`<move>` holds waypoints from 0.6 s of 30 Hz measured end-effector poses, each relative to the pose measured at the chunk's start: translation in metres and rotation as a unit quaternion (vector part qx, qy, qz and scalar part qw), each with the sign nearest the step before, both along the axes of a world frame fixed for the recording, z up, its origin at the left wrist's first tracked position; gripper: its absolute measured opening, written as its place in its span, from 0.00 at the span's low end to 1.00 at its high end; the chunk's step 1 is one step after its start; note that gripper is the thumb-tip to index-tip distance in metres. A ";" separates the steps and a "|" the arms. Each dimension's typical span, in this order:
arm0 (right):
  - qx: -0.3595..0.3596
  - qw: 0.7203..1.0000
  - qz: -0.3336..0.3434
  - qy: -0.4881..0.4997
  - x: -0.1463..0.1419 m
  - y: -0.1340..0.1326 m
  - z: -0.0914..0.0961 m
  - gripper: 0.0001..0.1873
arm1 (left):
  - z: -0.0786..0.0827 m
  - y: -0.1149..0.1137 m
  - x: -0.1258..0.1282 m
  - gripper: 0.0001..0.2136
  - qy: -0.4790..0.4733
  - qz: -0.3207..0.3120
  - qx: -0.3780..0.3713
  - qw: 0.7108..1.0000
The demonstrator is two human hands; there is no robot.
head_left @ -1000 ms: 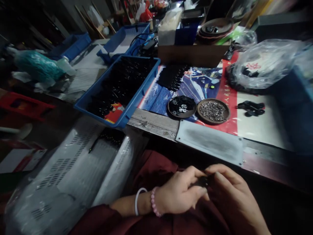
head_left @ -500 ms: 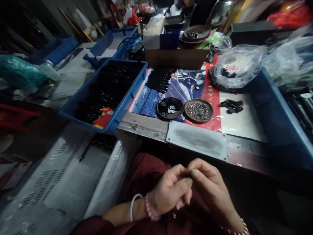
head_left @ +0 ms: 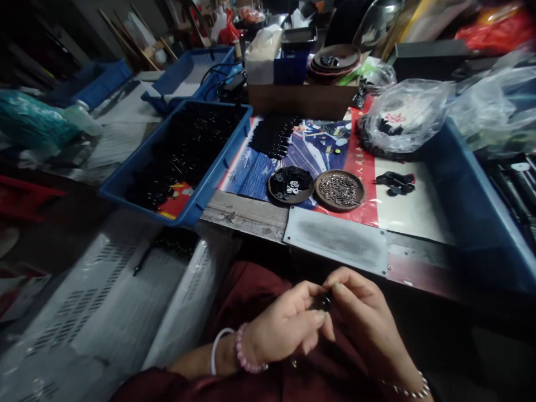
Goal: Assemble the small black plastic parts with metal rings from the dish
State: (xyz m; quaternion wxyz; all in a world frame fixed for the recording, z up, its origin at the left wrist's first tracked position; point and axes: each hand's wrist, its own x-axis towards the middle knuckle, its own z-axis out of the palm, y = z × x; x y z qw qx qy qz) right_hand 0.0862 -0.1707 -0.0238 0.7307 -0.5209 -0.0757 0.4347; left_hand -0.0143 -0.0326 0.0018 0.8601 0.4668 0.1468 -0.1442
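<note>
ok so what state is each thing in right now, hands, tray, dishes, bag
left hand: closed, fingertips pinching the small black part
right hand: closed on the small black part from the other side
blue tray: upright, holds a heap of black parts
left dish: holds black and white pieces
right dish: holds small metal pieces
plastic bag: crumpled, black parts inside

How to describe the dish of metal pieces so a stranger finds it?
On the bench lies a colourful poster. Near its front edge two round dishes sit side by side. Take the right dish, full of shiny metal pieces; the left dish holds black parts.
</note>
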 end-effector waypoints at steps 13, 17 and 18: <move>-0.102 0.962 0.062 -0.247 0.015 0.011 0.016 0.14 | -0.003 0.017 0.005 0.09 0.029 0.003 0.056 0.998; -0.101 0.838 0.176 -0.506 0.032 0.024 0.044 0.10 | -0.005 0.032 0.005 0.08 0.040 -0.009 0.078 0.996; -0.086 0.781 0.214 -0.581 0.035 0.029 0.051 0.12 | -0.006 0.036 0.004 0.08 0.041 -0.007 0.095 0.995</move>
